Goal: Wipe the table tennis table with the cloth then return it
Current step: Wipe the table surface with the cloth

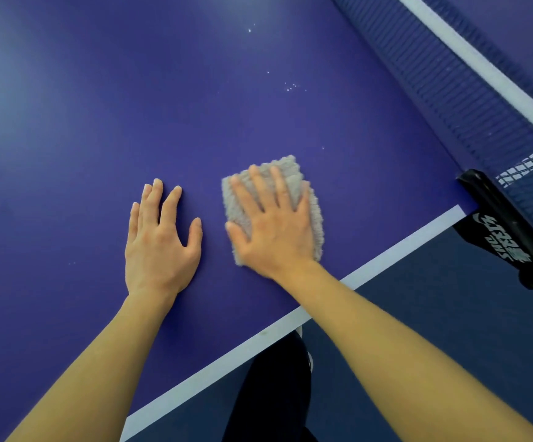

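The cloth (292,170), a grey, fluffy piece folded into a rough rectangle, is lying flat on the blue tabletop (99,106). It is sitting near the side edge closest to the person, short of the net line.

The right hand (274,228) is resting palm-down on the cloth and is covering most of it. Its fingers (255,186) are lying straight and spread, pointing away from the person, and the thumb is angling out over the cloth's left border. The grip is apart: the hand is pressing the fabric with flat fingers rather than clamping it. Cloth margins are showing beyond the fingertips, along the hand's right side and beside the wrist.

The left hand (157,244) is lying palm-down directly on the tabletop, just beside the cloth on its left and not touching it. Its fingers are straight, the thumb is standing apart, and the hand is holding nothing.

Both bare forearms are reaching in across the near side edge, where a white sideline (386,260) is running along the tabletop.

Small white specks (292,86) are showing on the surface beyond the cloth, toward the net (450,90). The net, dark mesh with a white top band, is crossing the tabletop at the upper right.

A black net clamp (507,218) with white lettering is sitting on the side edge at the net line, to the right of the cloth and apart from it.

Below the edge, a dark blue floor (450,314) and a dark trouser leg (271,393) are showing.
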